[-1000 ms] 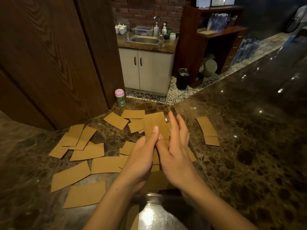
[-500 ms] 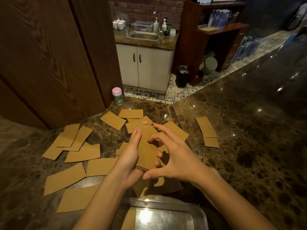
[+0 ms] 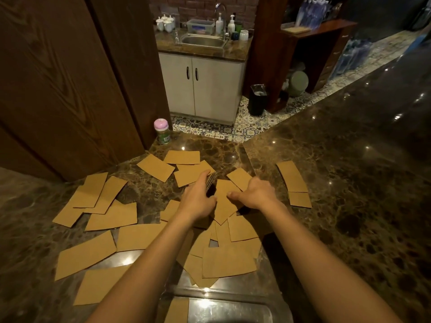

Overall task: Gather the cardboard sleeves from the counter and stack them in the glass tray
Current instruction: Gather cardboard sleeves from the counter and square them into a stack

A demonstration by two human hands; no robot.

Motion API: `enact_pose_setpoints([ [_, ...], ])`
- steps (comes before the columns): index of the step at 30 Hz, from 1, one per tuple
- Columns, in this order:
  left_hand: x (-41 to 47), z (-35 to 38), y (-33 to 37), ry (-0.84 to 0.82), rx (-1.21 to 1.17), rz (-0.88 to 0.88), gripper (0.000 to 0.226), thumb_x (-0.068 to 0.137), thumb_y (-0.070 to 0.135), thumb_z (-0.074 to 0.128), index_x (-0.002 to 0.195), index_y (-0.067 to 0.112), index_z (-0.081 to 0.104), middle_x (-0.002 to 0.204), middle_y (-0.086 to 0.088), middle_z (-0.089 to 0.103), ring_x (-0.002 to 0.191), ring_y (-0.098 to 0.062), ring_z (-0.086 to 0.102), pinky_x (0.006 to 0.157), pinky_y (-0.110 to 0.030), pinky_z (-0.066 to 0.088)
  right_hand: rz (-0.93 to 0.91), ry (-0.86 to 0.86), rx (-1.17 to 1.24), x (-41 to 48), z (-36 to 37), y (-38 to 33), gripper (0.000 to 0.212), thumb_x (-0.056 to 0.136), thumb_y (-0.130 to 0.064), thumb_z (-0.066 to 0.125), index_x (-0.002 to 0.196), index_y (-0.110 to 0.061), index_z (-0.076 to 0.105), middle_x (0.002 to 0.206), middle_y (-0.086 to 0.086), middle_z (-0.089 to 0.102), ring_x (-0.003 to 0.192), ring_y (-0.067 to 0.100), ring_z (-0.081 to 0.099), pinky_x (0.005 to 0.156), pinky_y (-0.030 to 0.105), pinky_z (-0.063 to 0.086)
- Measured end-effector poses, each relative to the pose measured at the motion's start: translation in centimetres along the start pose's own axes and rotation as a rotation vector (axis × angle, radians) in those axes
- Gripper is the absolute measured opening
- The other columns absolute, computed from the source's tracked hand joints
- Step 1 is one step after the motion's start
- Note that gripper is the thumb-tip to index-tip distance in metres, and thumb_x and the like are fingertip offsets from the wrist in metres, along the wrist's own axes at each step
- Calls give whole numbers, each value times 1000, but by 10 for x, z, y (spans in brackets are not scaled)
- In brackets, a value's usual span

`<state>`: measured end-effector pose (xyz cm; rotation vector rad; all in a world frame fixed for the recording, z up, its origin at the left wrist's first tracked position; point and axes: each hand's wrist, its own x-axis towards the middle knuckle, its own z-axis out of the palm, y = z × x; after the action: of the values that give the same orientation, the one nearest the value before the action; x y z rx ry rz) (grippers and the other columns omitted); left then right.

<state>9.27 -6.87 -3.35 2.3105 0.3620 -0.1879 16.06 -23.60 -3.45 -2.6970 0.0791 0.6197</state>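
Observation:
Several flat brown cardboard sleeves (image 3: 86,252) lie scattered over the dark marble counter (image 3: 338,183). My left hand (image 3: 198,201) grips a small stack of sleeves (image 3: 211,183), seen edge-on, above the middle of the spread. My right hand (image 3: 256,194) is just to its right, knuckles up. Its thumb lies on one loose sleeve (image 3: 224,206) and its fingers curl over that sleeve's far edge. The glass tray (image 3: 224,297) sits at the bottom edge, with one sleeve (image 3: 177,311) in its left end.
A pink-lidded bottle (image 3: 161,131) stands at the counter's far edge beside a wooden panel (image 3: 70,89). Two more sleeves (image 3: 292,180) lie apart on the right counter. Beyond the counter are a tiled floor, a sink cabinet (image 3: 203,85) and a black bin (image 3: 257,99).
Both hands moved away from me and down to the counter. The left still holds the stack, now turned edge-on. The right left the stack and came down on a loose sleeve.

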Motion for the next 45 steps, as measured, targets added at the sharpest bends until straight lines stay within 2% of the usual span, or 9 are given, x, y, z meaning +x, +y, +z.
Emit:
enact_pose_setpoints([
  [7, 37, 13, 17, -28, -298, -182, 65, 86, 7, 63, 141, 35, 44, 104, -10, 69, 83, -35, 75, 61, -42, 62, 85, -119, 158, 6, 19, -29, 117, 71, -44, 92, 156, -7, 21, 141, 17, 55, 129, 35, 56, 100, 47, 58],
  [11, 37, 14, 8, -32, -529, -244, 45, 92, -3, 51, 129, 22, 50, 99, -15, 67, 78, -31, 66, 65, -41, 56, 156, -81, 322, 6, 26, -33, 109, 67, -33, 97, 145, -3, 26, 138, 20, 55, 126, 39, 59, 99, 48, 58],
  [17, 35, 14, 0, 30, -685, -283, 49, 94, -4, 53, 138, 15, 47, 114, -18, 62, 85, -27, 60, 57, -35, 55, 167, -69, 504, -1, 24, -26, 101, 73, -27, 95, 148, -4, 32, 144, 21, 50, 132, 39, 54, 100, 43, 54],
  [24, 22, 3, -10, 29, -821, -232, 45, 93, 6, 68, 134, 15, 51, 108, -10, 63, 83, -24, 60, 52, -31, 52, 98, -106, 1036, -16, 30, 0, 69, 81, 4, 83, 131, -19, 41, 128, 14, 60, 93, 23, 69, 60, 29, 61],
  [28, 8, -19, -6, 140, -779, -100, 43, 91, 22, 76, 129, 21, 56, 107, -2, 70, 90, -17, 66, 69, -31, 51, -30, -25, 1268, -24, 23, 7, 73, 80, 5, 84, 132, -26, 43, 134, 14, 62, 112, 31, 70, 76, 38, 65],
  [33, -23, -44, 20, -52, -875, -16, 43, 83, 45, 78, 120, 28, 65, 110, -2, 78, 100, -18, 73, 77, -31, 56, -192, 49, 1418, -48, -13, -2, 74, 85, 3, 80, 141, -26, 42, 123, 9, 71, 114, 25, 71, 83, 33, 64],
  [36, -40, -44, 31, -144, -970, 27, 46, 86, 31, 76, 128, 19, 63, 115, -5, 78, 110, -27, 72, 85, -36, 58, -275, 62, 1447, -68, -29, -14, 70, 86, 0, 80, 140, -26, 44, 123, 10, 74, 113, 25, 73, 87, 38, 64],
  [39, -61, -43, 41, -154, -1151, 39, 45, 89, 11, 71, 132, 12, 56, 117, -18, 75, 102, -38, 74, 82, -45, 62, -323, 95, 1394, -90, -38, -24, 59, 87, -7, 81, 138, -20, 53, 118, 7, 78, 104, 22, 77, 72, 33, 63],
  [45, -96, -47, 59, 12, -1266, 99, 43, 78, 13, 72, 120, 17, 63, 103, -4, 80, 96, -21, 76, 72, -35, 63, -379, 38, 1501, -133, -38, -30, 33, 87, -19, 78, 119, -15, 72, 111, 6, 81, 102, 22, 77, 87, 38, 63],
])
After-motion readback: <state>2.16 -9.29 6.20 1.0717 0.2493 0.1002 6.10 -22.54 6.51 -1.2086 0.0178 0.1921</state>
